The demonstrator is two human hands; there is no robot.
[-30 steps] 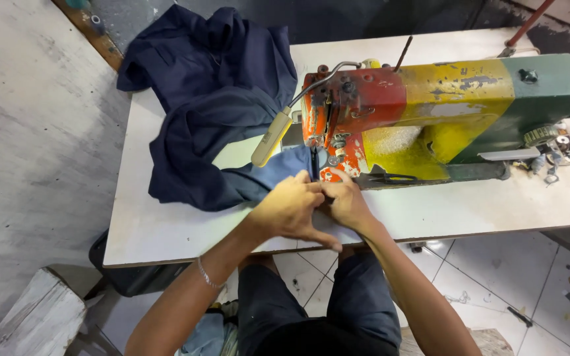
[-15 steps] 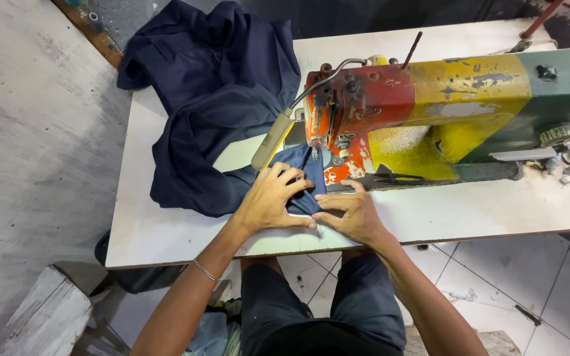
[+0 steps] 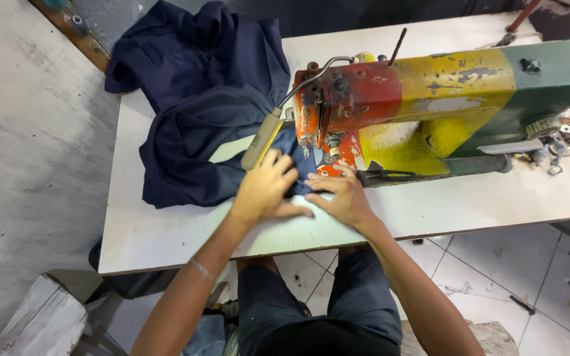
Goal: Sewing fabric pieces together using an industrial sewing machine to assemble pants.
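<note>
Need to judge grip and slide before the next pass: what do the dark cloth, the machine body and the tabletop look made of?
Navy cloth: soft woven fabric, matte, draping in folds. Sewing machine: apparently metal, with chipped red, yellow and green paint. Table: smooth white board, perhaps laminate, scuffed.

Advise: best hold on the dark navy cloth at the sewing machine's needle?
Probably pin the flat edge of the dark navy cloth near the needle, palms down from the table's front edge, as the left hand and right hand do; its bulk bunches behind and left.

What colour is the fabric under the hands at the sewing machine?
Dark navy blue, plain with no pattern; the fabric shows best in the head view.
</note>
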